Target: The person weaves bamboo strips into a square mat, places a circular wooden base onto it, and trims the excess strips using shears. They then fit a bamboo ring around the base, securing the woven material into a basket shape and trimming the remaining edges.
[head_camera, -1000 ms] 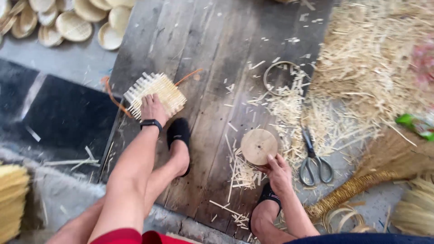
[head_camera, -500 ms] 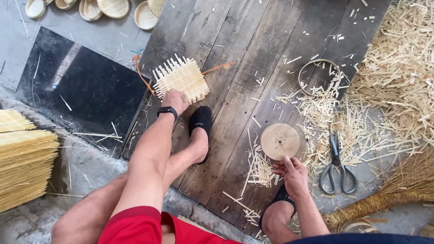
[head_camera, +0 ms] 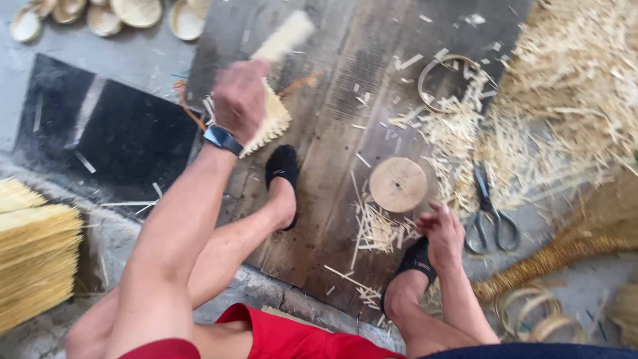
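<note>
Pale bamboo strips made the woven piece [head_camera: 269, 119], which our left hand [head_camera: 239, 98] clamped by closed fingers near the left edge of the wooden board [head_camera: 332, 73], lifted, probably for turning. Its long axis seemed to point toward the far edge, though blurred. Our right hand [head_camera: 444, 233] rested with loose, empty fingers beside the round wooden disc [head_camera: 398, 184], near the scissors [head_camera: 488, 213].

Left hand [head_camera: 240, 100]: arm extended forward, raised, knuckles up, fingers curled closed in a grip; band worn at wrist. Right hand [head_camera: 444, 234]: lowered beside right foot, fingers loosely bent, nothing held. Both legs bare, knees bent.
</note>
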